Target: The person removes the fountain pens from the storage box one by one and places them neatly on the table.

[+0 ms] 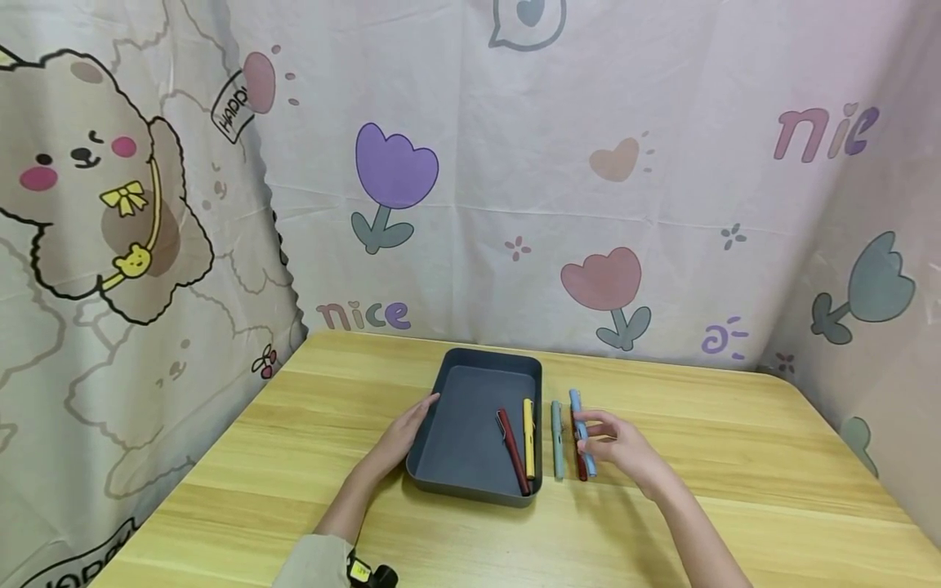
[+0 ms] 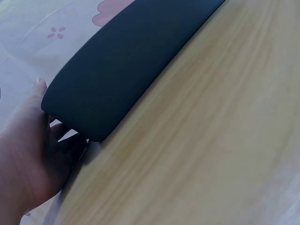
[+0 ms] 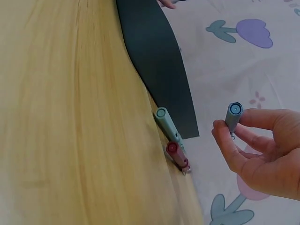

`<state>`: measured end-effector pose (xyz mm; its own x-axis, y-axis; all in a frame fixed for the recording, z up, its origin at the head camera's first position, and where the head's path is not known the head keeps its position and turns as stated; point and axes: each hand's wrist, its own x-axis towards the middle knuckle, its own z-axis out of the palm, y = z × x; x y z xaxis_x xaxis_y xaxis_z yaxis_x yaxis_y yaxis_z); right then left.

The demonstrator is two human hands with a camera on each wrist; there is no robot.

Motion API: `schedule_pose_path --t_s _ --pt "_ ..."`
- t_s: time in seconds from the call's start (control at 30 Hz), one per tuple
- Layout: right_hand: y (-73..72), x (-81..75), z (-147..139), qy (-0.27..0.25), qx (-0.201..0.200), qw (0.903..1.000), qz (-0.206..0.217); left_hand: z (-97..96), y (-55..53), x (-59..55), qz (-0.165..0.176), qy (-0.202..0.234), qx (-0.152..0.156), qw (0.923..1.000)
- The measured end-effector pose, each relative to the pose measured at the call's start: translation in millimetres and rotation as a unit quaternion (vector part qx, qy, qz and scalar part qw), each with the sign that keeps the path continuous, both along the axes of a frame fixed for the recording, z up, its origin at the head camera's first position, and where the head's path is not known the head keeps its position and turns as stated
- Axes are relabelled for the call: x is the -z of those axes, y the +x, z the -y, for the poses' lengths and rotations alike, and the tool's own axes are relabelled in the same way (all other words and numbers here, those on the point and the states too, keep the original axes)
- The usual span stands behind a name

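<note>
My right hand pinches a light blue pen between thumb and fingers. In the right wrist view the pen shows end-on, held above the table. Under it in the head view lies a dark red pen, with a sage green pen just left of that. My left hand rests against the left side of a dark grey tray; the left wrist view shows this hand at the tray's outer wall. Inside the tray lie another dark red pen and a yellow pen.
A wooden table carries the tray and pens. Behind and beside it hangs a printed curtain with flowers and a bear. A black device with a yellow label sits at my left wrist.
</note>
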<state>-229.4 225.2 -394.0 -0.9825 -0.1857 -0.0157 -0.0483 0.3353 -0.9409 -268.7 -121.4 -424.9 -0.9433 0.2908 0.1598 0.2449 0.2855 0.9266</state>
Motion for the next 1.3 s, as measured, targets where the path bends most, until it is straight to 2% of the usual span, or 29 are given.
schedule_pose_path --t_s 0.4,0.63,0.77,0.97,1.2,1.3 --pt "-2.9 5.1 -13 -0.003 0.01 0.9999 0.006 0.5 -2.0 3.9 -0.004 -0.004 0.0 1.0" --pt "-5.2 9.9 -19 -0.016 0.013 0.9997 0.012 3.5 -19.5 29.2 -0.009 0.007 -0.008 0.9999" --pt "-7.2 14.9 -22 -0.025 0.011 0.9995 0.014 2.8 -22.6 33.0 -0.01 0.006 -0.009 0.9999" --pt "-9.6 23.0 -27 -0.025 0.013 0.9995 0.016 0.7 -20.0 28.1 -0.006 0.009 -0.002 0.9999" --pt "-12.8 28.5 -29 -0.011 0.028 0.9993 0.021 -1.5 -3.8 3.8 0.003 0.003 0.006 1.0" --pt "-14.1 29.6 -28 -0.009 0.032 0.9992 0.021 -0.6 -0.7 -0.7 0.003 -0.007 0.004 1.0"
